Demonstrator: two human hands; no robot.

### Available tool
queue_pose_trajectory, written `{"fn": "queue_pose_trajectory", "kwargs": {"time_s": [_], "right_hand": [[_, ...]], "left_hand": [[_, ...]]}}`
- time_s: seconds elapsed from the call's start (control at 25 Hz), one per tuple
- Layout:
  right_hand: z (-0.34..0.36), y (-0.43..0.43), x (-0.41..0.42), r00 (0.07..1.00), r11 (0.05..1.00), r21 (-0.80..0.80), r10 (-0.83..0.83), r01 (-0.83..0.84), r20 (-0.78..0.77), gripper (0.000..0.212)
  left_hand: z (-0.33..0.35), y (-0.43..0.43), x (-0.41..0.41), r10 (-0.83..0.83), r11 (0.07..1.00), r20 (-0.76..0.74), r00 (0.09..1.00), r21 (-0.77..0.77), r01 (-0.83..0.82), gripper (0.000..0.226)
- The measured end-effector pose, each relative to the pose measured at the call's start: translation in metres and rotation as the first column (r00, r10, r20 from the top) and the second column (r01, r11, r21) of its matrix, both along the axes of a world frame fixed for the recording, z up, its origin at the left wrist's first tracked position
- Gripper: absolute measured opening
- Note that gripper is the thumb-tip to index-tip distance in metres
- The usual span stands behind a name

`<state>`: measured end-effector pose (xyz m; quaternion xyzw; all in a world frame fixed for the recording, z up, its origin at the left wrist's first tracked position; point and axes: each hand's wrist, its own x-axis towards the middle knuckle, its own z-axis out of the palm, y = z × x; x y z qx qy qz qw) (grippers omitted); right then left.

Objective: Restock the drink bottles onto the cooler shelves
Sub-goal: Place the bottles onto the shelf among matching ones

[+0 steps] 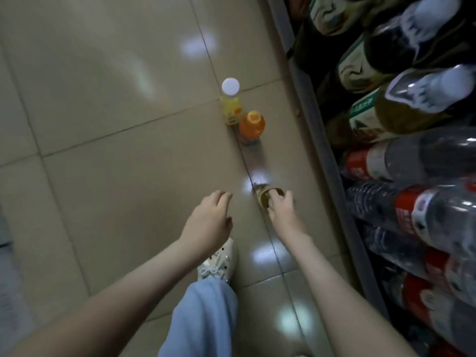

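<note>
On the floor (103, 124), the right hand (280, 208) grips an amber bottle (263, 196) by its top. The left hand (208, 222) hovers slack, empty.

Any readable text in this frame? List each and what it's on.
Nothing legible.
Green label on a shelf bottle: characters, blurred.
Red labels on the clear shelf bottles: blurred.
Yellow bottle, orange bottle on the floor: labels too small.
Amber bottle in the right hand: label hidden.
</note>
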<state>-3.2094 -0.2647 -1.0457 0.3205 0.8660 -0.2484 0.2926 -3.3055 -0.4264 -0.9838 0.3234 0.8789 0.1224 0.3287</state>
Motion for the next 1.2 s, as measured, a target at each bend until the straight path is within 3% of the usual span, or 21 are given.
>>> {"fn": "queue_pose_trajectory", "kwargs": {"time_s": [0.08, 0.2, 0.36, 0.44, 0.52, 0.68, 0.8, 0.92, 1.08, 1.2], "right_hand": [[0.008, -0.002, 0.0, 1.0, 0.998, 0.06, 0.004, -0.004, 0.005, 0.035], [0.081, -0.008, 0.014, 0.989, 0.99, 0.019, -0.136, 0.137, -0.057, 0.034], [0.253, 0.006, 0.027, 0.954, 0.971, -0.096, -0.232, 0.217, -0.188, 0.033], [0.347, 0.015, 0.03, 0.938, 0.969, -0.152, -0.23, 0.195, -0.258, 0.032], [0.43, 0.02, 0.032, 0.896, 0.955, -0.195, -0.28, 0.223, -0.345, 0.034], [0.551, 0.013, 0.049, 0.743, 0.922, -0.243, -0.388, 0.303, -0.545, 0.028], [0.616, 0.001, 0.079, 0.632, 0.873, -0.341, -0.488, 0.349, -0.602, 0.012], [0.68, -0.017, 0.12, 0.567, 0.851, -0.386, -0.524, 0.355, -0.635, 0.015], [0.754, -0.037, 0.147, 0.495, 0.826, -0.396, -0.559, 0.402, -0.665, 0.02], [0.788, -0.048, 0.145, 0.372, 0.757, -0.457, -0.637, 0.468, -0.675, 0.023]], "left_hand": [[-0.002, 0.0, -0.002, -0.045, 0.997, 0.085, 0.995, -0.054, 0.05, 0.057], [0.032, 0.004, -0.009, -0.175, 0.98, 0.203, 0.963, -0.053, 0.189, 0.06], [0.143, 0.029, -0.017, -0.39, 0.915, 0.356, 0.85, 0.049, 0.399, 0.08], [0.211, 0.042, -0.017, -0.504, 0.863, 0.327, 0.8, 0.159, 0.479, 0.085], [0.278, 0.05, -0.015, -0.522, 0.851, 0.294, 0.8, 0.246, 0.465, 0.077], [0.408, 0.046, -0.005, -0.385, 0.907, 0.404, 0.83, 0.333, 0.258, 0.056], [0.493, 0.035, 0.014, -0.405, 0.901, 0.412, 0.816, 0.333, 0.279, 0.051], [0.58, 0.018, 0.042, -0.438, 0.892, 0.441, 0.784, 0.318, 0.32, 0.039], [0.667, 0.005, 0.06, -0.437, 0.897, 0.579, 0.688, 0.338, 0.286, 0.047], [0.708, 0.008, 0.06, -0.463, 0.882, 0.562, 0.686, 0.366, 0.295, 0.054]]}}
